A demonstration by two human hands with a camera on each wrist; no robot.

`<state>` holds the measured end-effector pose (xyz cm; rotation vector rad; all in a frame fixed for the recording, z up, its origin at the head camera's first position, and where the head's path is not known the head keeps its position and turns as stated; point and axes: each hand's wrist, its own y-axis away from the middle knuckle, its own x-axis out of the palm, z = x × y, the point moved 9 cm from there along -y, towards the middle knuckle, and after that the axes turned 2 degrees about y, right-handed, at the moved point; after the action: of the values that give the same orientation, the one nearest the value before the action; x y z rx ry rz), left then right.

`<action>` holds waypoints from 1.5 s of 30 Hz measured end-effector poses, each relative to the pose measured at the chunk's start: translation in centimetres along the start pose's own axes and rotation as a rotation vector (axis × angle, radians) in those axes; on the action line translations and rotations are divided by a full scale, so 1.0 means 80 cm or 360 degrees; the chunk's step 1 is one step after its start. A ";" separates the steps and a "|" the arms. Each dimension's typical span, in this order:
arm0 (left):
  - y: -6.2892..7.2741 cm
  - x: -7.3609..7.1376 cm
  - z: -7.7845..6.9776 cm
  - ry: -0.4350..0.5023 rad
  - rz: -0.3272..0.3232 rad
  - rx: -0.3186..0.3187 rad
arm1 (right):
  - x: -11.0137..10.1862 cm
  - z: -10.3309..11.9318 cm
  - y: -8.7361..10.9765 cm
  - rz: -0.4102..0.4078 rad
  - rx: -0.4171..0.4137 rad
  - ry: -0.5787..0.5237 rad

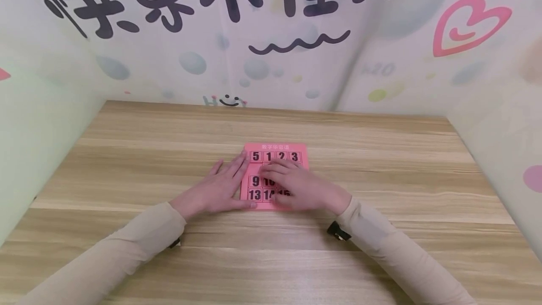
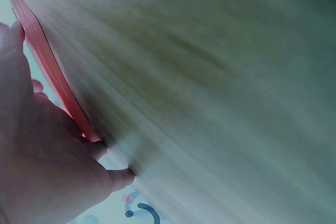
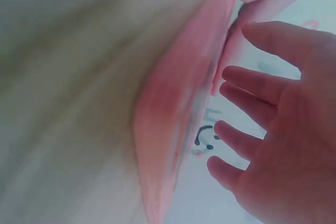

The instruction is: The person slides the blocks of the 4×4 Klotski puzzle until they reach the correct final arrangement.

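Pink puzzle between two hands at mid-bench

The puzzle [image 1: 254, 169] lies flat on the bench [image 1: 271, 262], about midway between its left and right edges and well short of the far edge. Its title strip is toward the far edge.

The left hand [image 1: 218, 191] lies along the puzzle's left side, fingers spread and fairly straight, gripping nothing. Its thumb is at the near left corner and its longer fingers reach the far left corner; the little finger stands apart, on the bench beside the puzzle.

The right hand [image 1: 300, 187] is over the puzzle's right half, coming in across the right side. Its fingers are loosely bent and spread, with nothing visible in their grasp; whether the fingertips touch the tiles [image 1: 255, 181] cannot be told.

Of the tiles, 5, 1, 2 and 3 fill the far row; 9 and part of 10 show in the third, and 13, 14 and 15 in the near one, partly covered. The second row has a bare slot at its left end; the right hand hides much of the rest.

Beige sleeves [image 1: 127, 244] cover both forearms. A printed backdrop [image 1: 292, 72] rises beyond the far edge.
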<state>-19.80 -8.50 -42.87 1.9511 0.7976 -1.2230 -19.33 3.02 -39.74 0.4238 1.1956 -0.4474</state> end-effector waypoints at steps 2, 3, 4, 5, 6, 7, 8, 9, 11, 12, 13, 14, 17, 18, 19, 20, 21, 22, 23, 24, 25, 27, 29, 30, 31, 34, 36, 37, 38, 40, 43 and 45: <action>0.000 0.001 0.000 -0.0002 0.0002 0.0000 | -0.004 -0.004 -0.001 -0.0017 0.0027 -0.0004; 0.000 0.001 0.000 -0.0003 0.0001 0.0001 | -0.006 -0.006 -0.002 -0.0027 0.0034 -0.0003; 0.000 0.001 0.000 -0.0003 0.0000 0.0002 | -0.008 -0.008 -0.003 -0.0035 0.0044 0.0000; -0.001 0.001 0.000 -0.0005 -0.0001 0.0003 | -0.009 -0.010 -0.004 -0.0043 0.0048 0.0002; -0.001 0.001 -0.001 -0.0005 -0.0002 0.0005 | -0.010 -0.011 -0.005 -0.0052 0.0047 0.0005; -0.001 0.001 -0.001 -0.0006 -0.0004 0.0007 | -0.011 -0.012 -0.006 -0.0055 0.0047 0.0008; -0.001 0.000 -0.001 -0.0004 -0.0007 0.0010 | -0.012 -0.013 -0.007 -0.0059 0.0045 0.0009; -0.001 0.000 -0.001 -0.0005 -0.0008 0.0011 | -0.012 -0.015 -0.009 -0.0061 0.0040 0.0012; -0.001 0.000 -0.001 -0.0004 -0.0009 0.0011 | -0.013 -0.017 -0.012 -0.0064 0.0043 0.0008; -0.001 0.000 -0.001 -0.0001 -0.0007 0.0008 | -0.014 -0.019 -0.013 -0.0068 0.0044 0.0011; -0.001 0.000 -0.001 -0.0001 -0.0007 0.0006 | -0.014 -0.020 -0.015 -0.0069 0.0049 0.0009; -0.001 0.000 0.000 0.0001 -0.0005 0.0003 | -0.014 -0.022 -0.016 -0.0071 0.0057 0.0004; -0.001 0.001 0.000 0.0003 -0.0001 0.0000 | -0.013 -0.028 -0.021 -0.0065 0.0087 -0.0020; -0.002 0.001 0.000 0.0001 -0.0001 -0.0001 | -0.012 -0.029 -0.022 -0.0058 0.0094 -0.0022; -0.002 0.001 0.000 -0.0002 -0.0001 -0.0001 | -0.012 -0.031 -0.023 -0.0057 0.0100 -0.0031; -0.002 0.001 0.000 -0.0003 0.0001 -0.0003 | -0.012 -0.032 -0.025 -0.0057 0.0103 -0.0037; -0.002 0.001 0.000 -0.0006 0.0003 -0.0004 | -0.012 -0.033 -0.026 -0.0059 0.0102 -0.0039; -0.002 0.001 0.000 -0.0007 0.0006 -0.0008 | -0.012 -0.034 -0.028 -0.0060 0.0103 -0.0044; -0.001 0.001 0.000 -0.0005 0.0006 -0.0009 | -0.013 -0.035 -0.029 -0.0060 0.0103 -0.0052; -0.001 0.001 0.000 -0.0003 0.0005 -0.0007 | -0.013 -0.035 -0.030 -0.0060 0.0104 -0.0056; -0.001 0.001 0.000 0.0000 0.0006 -0.0007 | -0.014 -0.036 -0.032 -0.0057 0.0107 -0.0067; -0.001 0.001 0.000 0.0007 0.0008 -0.0008 | -0.013 -0.038 -0.034 -0.0038 0.0123 -0.0078; -0.002 0.001 0.001 0.0015 0.0006 -0.0006 | -0.013 -0.041 -0.036 -0.0016 0.0142 -0.0090; -0.002 0.001 0.001 0.0016 0.0008 -0.0008 | -0.013 -0.041 -0.037 -0.0007 0.0149 -0.0089; -0.002 0.002 0.001 0.0017 0.0007 -0.0008 | -0.012 -0.042 -0.038 0.0001 0.0156 -0.0095; -0.002 0.002 0.001 0.0016 0.0005 -0.0005 | -0.012 -0.043 -0.039 0.0017 0.0174 -0.0108; -0.002 0.002 0.001 0.0013 0.0012 -0.0010 | -0.011 -0.044 -0.039 0.0028 0.0184 -0.0112; -0.003 0.002 0.001 0.0013 0.0012 -0.0010 | -0.011 -0.044 -0.039 0.0032 0.0187 -0.0116; -0.003 0.002 0.001 0.0014 0.0016 -0.0013 | -0.010 -0.044 -0.039 0.0034 0.0188 -0.0115; -0.003 0.002 0.001 0.0015 0.0019 -0.0017 | -0.010 -0.044 -0.040 0.0033 0.0186 -0.0109; -0.002 0.002 0.000 0.0015 0.0019 -0.0016 | -0.010 -0.043 -0.039 0.0019 0.0174 -0.0105; -0.002 0.002 0.000 0.0012 0.0018 -0.0018 | -0.010 -0.043 -0.040 0.0011 0.0167 -0.0101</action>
<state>-19.90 -8.39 -43.06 1.9500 0.7943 -1.2026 -23.97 2.28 -40.26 0.5001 1.1122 -0.5155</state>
